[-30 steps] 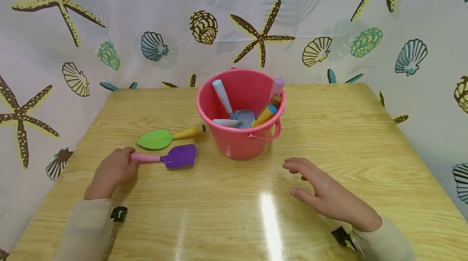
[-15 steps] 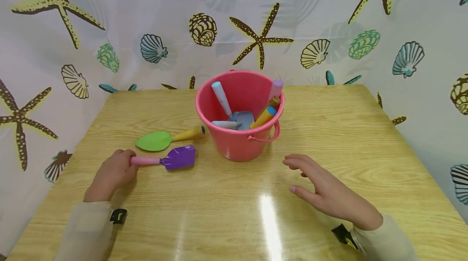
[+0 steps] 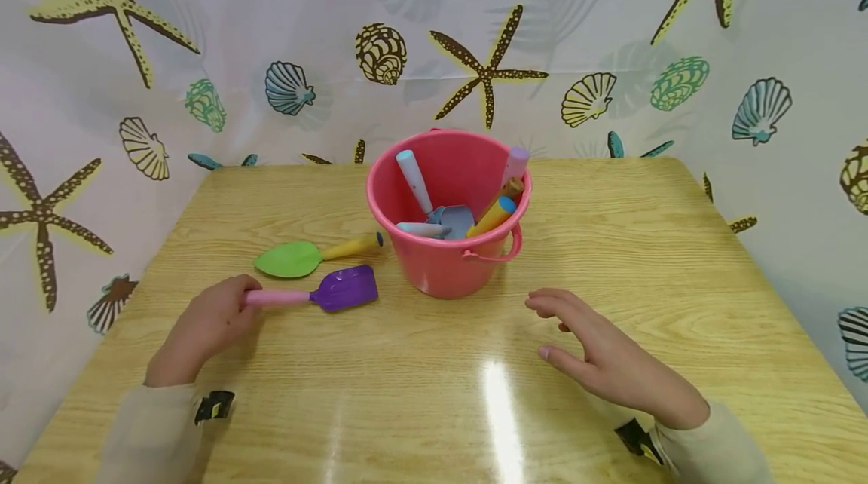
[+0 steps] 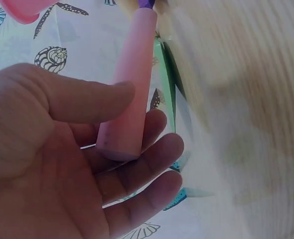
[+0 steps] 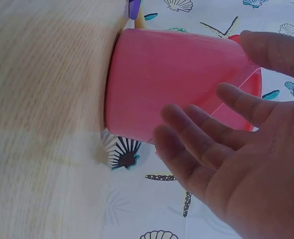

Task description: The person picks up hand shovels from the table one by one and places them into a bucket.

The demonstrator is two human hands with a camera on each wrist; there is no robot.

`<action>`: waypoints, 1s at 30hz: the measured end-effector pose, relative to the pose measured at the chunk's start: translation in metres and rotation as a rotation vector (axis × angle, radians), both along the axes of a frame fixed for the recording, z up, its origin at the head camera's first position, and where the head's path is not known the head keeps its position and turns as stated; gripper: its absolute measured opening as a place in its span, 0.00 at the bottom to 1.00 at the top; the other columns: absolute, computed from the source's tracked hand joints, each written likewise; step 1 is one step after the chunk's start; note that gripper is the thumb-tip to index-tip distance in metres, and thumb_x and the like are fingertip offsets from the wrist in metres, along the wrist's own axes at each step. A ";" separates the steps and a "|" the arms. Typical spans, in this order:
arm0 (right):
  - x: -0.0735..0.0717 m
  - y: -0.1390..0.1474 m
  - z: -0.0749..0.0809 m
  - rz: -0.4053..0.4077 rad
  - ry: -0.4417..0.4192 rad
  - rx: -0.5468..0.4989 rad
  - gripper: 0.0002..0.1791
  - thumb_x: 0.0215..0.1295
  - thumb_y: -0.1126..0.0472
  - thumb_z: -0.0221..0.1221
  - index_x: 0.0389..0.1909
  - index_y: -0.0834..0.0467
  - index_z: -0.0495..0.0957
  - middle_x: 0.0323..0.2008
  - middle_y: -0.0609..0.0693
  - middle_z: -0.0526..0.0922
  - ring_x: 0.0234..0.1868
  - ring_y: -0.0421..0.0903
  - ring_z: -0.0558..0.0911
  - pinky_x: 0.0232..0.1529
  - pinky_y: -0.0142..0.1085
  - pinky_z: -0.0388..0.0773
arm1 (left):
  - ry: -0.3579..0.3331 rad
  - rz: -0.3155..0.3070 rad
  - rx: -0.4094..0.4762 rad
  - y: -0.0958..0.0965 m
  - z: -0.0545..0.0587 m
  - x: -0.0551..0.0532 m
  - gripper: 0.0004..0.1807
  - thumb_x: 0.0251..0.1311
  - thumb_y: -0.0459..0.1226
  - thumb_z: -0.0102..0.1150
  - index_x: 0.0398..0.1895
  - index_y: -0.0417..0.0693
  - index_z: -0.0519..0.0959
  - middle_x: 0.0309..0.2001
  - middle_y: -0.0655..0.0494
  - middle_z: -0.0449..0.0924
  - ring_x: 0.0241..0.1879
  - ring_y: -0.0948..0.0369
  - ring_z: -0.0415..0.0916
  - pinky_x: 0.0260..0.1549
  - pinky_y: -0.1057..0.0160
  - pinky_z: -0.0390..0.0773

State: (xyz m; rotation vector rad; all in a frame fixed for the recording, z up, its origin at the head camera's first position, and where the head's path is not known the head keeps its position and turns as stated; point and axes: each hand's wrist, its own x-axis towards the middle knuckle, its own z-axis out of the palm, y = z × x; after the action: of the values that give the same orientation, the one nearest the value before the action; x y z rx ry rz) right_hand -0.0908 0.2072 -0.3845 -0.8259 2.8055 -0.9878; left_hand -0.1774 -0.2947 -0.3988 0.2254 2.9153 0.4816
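Note:
My left hand (image 3: 209, 326) pinches the end of the pink handle (image 4: 129, 84) of a toy shovel with a purple blade (image 3: 347, 288). In the left wrist view the thumb lies on one side of that handle and the fingers behind it. Just beyond the shovel, a green-bladed trowel (image 3: 288, 259) with a yellow handle lies on the table. My right hand (image 3: 610, 359) holds nothing; its fingers are relaxed, apart from the pink bucket (image 3: 441, 273). Inside the bucket stand several tools, with white, lilac, brown and yellow handles (image 3: 493, 217) showing.
The wooden table (image 3: 380, 393) reaches back to a white cloth (image 3: 325, 1) printed with starfish and shells. The bucket's handle (image 3: 505, 249) hangs down at its right front. The trowel's handle end lies close to the bucket's left side.
The purple shovel has shifted slightly right, toward the bucket, with the left hand still gripping its handle. My left wrist has turned a little. The right hand stays nearly still.

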 end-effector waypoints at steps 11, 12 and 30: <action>0.002 0.002 -0.001 0.005 -0.022 0.022 0.28 0.71 0.56 0.59 0.70 0.49 0.64 0.69 0.50 0.68 0.60 0.50 0.77 0.55 0.48 0.81 | 0.061 -0.065 0.071 0.008 0.005 0.008 0.17 0.65 0.34 0.57 0.53 0.32 0.77 0.39 0.43 0.79 0.33 0.54 0.71 0.34 0.54 0.73; 0.002 0.002 -0.001 0.007 -0.027 0.022 0.28 0.71 0.55 0.58 0.70 0.49 0.64 0.69 0.50 0.68 0.61 0.50 0.77 0.55 0.48 0.81 | 0.074 -0.065 0.083 0.009 0.005 0.008 0.17 0.65 0.34 0.57 0.53 0.32 0.77 0.39 0.42 0.79 0.33 0.54 0.71 0.34 0.54 0.73; 0.000 0.004 0.002 0.002 -0.021 0.036 0.29 0.72 0.53 0.58 0.71 0.49 0.62 0.68 0.49 0.69 0.60 0.49 0.76 0.55 0.48 0.80 | 0.035 -0.062 0.199 0.018 0.019 0.013 0.16 0.70 0.39 0.56 0.56 0.41 0.76 0.26 0.54 0.67 0.24 0.60 0.63 0.22 0.66 0.62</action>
State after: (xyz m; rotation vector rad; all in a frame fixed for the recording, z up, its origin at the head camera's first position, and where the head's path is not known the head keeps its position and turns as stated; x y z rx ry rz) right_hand -0.0906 0.2108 -0.3823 -0.8095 2.7951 -0.9365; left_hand -0.1645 -0.2763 -0.3793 0.3528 2.8827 0.7655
